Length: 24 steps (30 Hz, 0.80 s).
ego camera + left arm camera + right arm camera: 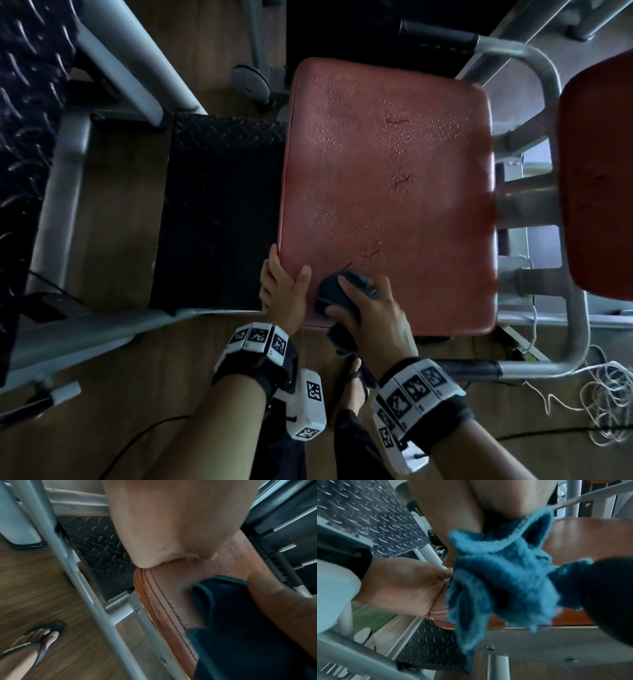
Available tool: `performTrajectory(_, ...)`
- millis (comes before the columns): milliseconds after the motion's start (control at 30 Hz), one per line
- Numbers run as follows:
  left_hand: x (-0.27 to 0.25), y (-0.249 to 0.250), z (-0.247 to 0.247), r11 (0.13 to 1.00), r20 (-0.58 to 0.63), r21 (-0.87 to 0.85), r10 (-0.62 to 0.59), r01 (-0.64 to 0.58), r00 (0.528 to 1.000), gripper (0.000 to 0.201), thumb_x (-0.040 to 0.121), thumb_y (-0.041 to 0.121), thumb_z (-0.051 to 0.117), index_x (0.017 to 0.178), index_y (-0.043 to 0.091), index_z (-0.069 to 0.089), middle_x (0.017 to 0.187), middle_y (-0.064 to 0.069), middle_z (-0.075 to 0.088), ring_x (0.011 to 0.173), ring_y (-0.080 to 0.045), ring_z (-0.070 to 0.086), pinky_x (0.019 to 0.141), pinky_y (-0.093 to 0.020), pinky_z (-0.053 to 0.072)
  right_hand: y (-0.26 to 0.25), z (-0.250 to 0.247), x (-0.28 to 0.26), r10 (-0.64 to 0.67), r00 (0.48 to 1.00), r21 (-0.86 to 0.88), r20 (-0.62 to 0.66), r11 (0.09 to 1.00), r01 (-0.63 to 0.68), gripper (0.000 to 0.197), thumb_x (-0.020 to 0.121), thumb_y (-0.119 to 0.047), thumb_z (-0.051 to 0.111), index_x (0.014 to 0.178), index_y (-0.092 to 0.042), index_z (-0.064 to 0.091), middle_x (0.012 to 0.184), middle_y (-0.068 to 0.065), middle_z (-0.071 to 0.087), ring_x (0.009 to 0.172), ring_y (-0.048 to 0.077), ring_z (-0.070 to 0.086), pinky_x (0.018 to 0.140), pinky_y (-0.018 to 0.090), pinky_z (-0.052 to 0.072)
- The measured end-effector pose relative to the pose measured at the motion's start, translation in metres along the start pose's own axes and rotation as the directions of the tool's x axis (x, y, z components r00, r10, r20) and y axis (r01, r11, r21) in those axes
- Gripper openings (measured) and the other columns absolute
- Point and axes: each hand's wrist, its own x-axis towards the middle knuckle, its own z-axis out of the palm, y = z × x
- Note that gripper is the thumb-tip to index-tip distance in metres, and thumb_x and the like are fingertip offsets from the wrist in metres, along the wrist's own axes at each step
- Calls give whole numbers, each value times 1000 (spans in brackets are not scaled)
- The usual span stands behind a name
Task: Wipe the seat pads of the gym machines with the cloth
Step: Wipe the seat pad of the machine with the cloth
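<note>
A worn red seat pad fills the middle of the head view, dotted with droplets. My left hand grips its near-left corner, thumb on top and fingers round the side edge. My right hand holds a bunched dark blue cloth against the pad just right of that corner. In the left wrist view the cloth lies on the stitched pad edge. In the right wrist view the cloth hangs from my fingers over the pad's front edge, with the left hand beside it.
A black diamond-plate footplate lies left of the seat between grey steel frame tubes. A second red pad stands at the right behind a curved grey rail. White cord is tangled on the wooden floor. My sandalled foot is below.
</note>
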Motion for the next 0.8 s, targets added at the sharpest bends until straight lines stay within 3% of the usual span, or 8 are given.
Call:
performTrajectory(200, 2, 3, 3, 999, -32, 23, -39, 40, 999, 89, 76, 65, 38, 151, 41, -2, 159, -6, 1, 141, -41, 15, 114, -59, 17, -2, -2, 4, 33, 999, 5, -17, 999, -33, 39, 98, -50, 40, 136, -45, 41, 118, -4, 33, 94, 24, 58, 74, 36, 54)
performTrajectory(367, 5, 1, 6, 998, -58, 42, -39, 41, 998, 75, 95, 49, 48, 152, 39, 0, 159, -7, 2, 141, -40, 15, 114, -56, 17, -5, -3, 15, 67, 997, 5, -26, 998, -67, 39, 98, -44, 43, 136, -43, 41, 118, -1, 33, 91, 25, 57, 74, 37, 53)
performTrajectory(567, 7, -4, 7, 999, -53, 40, -23, 25, 998, 82, 86, 61, 45, 151, 41, -2, 159, -5, 2, 140, -39, 17, 113, -59, 19, -7, 1, 8, 86, 996, 27, -16, 996, -86, 41, 98, -38, 44, 139, -40, 39, 119, 1, 34, 91, 26, 54, 73, 37, 51)
performTrajectory(667, 9, -5, 7, 998, -62, 45, -32, 35, 998, 78, 93, 48, 51, 151, 41, -1, 159, -6, 2, 140, -40, 16, 113, -59, 18, -6, 3, 5, 103, 995, 34, -3, 994, -103, 41, 98, -39, 43, 139, -42, 38, 121, 0, 33, 96, 25, 54, 75, 36, 51)
performTrajectory(800, 11, -5, 8, 998, -77, 44, -34, 37, 996, 79, 93, 43, 54, 151, 41, -1, 159, -6, 4, 140, -40, 17, 114, -57, 18, -7, -3, 23, 114, 993, 55, -37, 992, -112, 40, 100, -40, 41, 140, -39, 40, 121, 2, 35, 98, 27, 55, 79, 37, 51)
